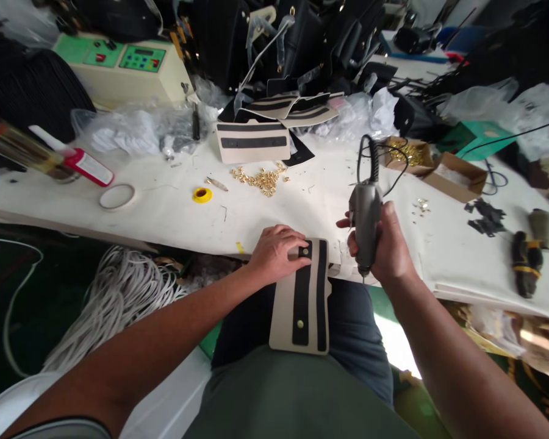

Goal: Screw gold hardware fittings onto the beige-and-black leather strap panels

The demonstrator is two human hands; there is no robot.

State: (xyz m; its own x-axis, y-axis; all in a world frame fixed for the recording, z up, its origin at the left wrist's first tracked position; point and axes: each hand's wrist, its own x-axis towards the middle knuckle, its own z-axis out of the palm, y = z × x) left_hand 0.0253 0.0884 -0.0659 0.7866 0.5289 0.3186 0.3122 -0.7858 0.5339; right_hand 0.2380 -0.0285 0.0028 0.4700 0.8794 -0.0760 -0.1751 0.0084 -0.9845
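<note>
A beige panel with black strips and gold studs [305,305] lies across my lap, its top end resting on the table edge. My left hand [277,251] presses on the panel's upper left part, fingers curled beside the top gold stud. My right hand [384,247] is wrapped round a grey electric hand tool [365,222], held upright with its tip pointing down just right of the panel. A coiled black cord [370,155] runs up from the tool's top.
On the white table [174,201] lie a pile of gold fittings [261,178], yellow tape [202,194], a tape ring [116,196], more beige panels [252,141], cardboard boxes [452,175] and black parts [485,216]. A control box [128,67] and black bags stand behind. White cords [119,292] hang lower left.
</note>
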